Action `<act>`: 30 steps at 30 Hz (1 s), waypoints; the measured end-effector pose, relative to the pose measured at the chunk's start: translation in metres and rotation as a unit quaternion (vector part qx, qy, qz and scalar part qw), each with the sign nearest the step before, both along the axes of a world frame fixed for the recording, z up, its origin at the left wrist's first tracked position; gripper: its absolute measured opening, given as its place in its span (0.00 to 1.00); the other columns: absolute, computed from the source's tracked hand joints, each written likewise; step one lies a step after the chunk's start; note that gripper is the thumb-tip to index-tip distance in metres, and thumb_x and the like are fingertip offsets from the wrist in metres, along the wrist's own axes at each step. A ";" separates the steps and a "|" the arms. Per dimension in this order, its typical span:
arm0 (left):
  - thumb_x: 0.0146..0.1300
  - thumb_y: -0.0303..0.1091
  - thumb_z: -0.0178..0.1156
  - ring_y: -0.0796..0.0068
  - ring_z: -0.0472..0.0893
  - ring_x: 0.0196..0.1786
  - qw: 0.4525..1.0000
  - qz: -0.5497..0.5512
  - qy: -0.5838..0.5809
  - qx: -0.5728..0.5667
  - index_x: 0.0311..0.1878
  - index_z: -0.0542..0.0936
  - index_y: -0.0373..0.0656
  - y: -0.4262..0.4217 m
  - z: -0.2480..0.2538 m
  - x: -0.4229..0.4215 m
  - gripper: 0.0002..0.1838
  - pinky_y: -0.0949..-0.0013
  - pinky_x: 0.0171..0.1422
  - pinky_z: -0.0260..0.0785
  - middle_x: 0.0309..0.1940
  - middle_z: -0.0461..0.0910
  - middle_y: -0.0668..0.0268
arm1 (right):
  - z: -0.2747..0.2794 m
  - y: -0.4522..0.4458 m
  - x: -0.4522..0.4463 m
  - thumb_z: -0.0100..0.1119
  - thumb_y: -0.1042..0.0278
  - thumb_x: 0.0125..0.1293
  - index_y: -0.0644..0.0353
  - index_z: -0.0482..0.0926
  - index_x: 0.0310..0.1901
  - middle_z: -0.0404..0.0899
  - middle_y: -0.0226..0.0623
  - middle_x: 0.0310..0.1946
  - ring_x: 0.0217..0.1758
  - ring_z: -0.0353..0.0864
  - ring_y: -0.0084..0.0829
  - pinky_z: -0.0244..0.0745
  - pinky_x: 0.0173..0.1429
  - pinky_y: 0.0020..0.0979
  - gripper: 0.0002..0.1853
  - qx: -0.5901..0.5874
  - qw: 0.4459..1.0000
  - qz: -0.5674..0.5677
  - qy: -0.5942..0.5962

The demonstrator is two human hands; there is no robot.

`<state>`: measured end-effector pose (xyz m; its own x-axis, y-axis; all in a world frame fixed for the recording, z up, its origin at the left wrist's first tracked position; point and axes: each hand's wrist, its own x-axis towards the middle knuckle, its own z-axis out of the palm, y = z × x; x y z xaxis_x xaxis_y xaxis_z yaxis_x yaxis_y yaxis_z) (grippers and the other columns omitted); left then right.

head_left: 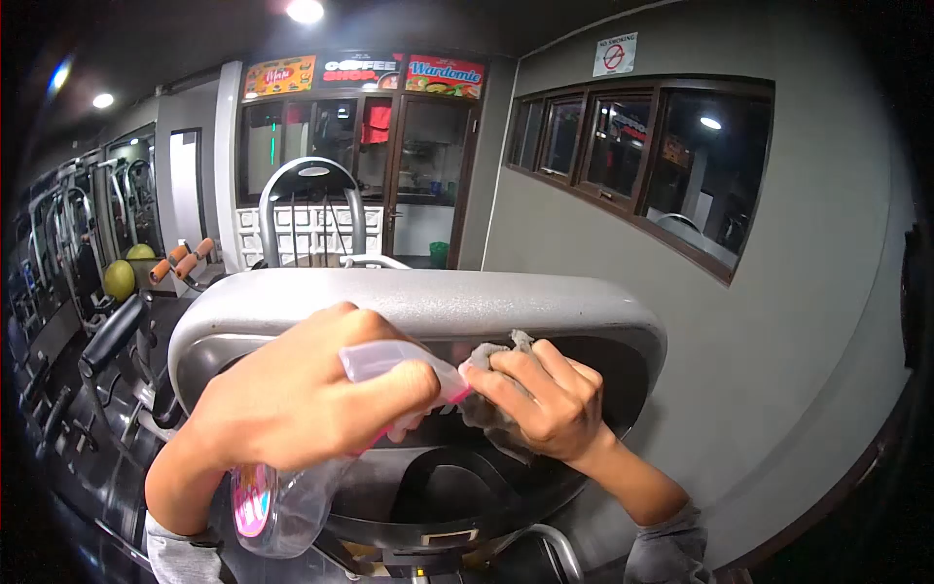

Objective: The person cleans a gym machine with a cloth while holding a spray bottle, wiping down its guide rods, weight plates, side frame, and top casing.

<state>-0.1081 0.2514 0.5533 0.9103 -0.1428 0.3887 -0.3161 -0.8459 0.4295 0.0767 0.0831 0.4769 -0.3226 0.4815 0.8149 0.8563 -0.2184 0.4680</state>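
Note:
My left hand (321, 389) is closed round the neck and trigger head of a clear plastic spray bottle (297, 511). The bottle has a pink label low on its side, and its whitish nozzle points right. Bunched in my right hand (550, 399) is a grey cloth (496, 419); the fingertips are at or very near the nozzle's pink tip, and I cannot tell whether they touch it. Both hands are in front of the dark panel of a grey-framed gym machine console (418, 297). My left fingers are partly hidden behind the spray head.
Other gym machines stand on the left, including one with orange-brown grips (183, 261). Yellow-green exercise balls (119, 280) lie behind it. An arched machine frame (312, 173) rises beyond the console. A grey wall (778, 370) with windows runs along the right.

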 end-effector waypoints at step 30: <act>0.75 0.48 0.44 0.70 0.82 0.39 0.948 0.091 0.115 -0.282 0.42 0.81 0.34 -0.031 -0.101 -0.002 0.25 0.68 0.49 0.72 0.32 0.84 0.59 | -0.027 -0.076 0.005 0.72 0.55 0.54 0.53 0.82 0.52 0.81 0.36 0.47 0.48 0.79 0.42 0.76 0.56 0.38 0.24 -0.286 0.898 0.005 0.335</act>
